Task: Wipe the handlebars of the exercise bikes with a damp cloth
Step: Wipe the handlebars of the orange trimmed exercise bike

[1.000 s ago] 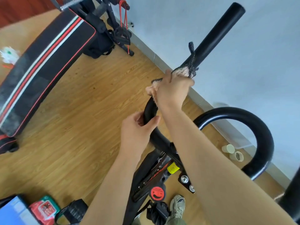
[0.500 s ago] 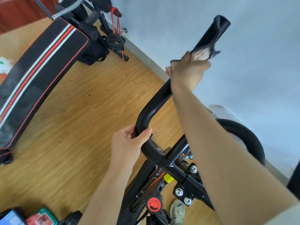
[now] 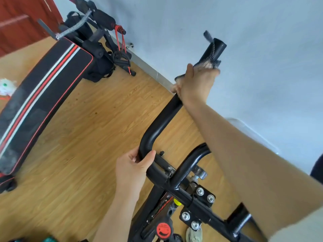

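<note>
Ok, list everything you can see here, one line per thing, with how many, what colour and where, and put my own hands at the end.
Exercise bike handlebar: one, black, centre, its left arm rising toward the wall.
Cloth: one, dark and pale, wrapped round the bar near its top end.
Bolts: four, silver, on the black clamp, lower right.
Knob: one, red, on the bike frame at the bottom.
Bench: one, black with red and white stripes, left.
Spring: one, silver, above the bench.
Resistance band: one, red, by the wall.
Floor: wooden, light brown.
Wall: pale grey, right.
Shoe: one, pale, bottom edge.
Left hand: gripping the bar's bend.
Right hand: pressing the cloth on the bar.
</note>
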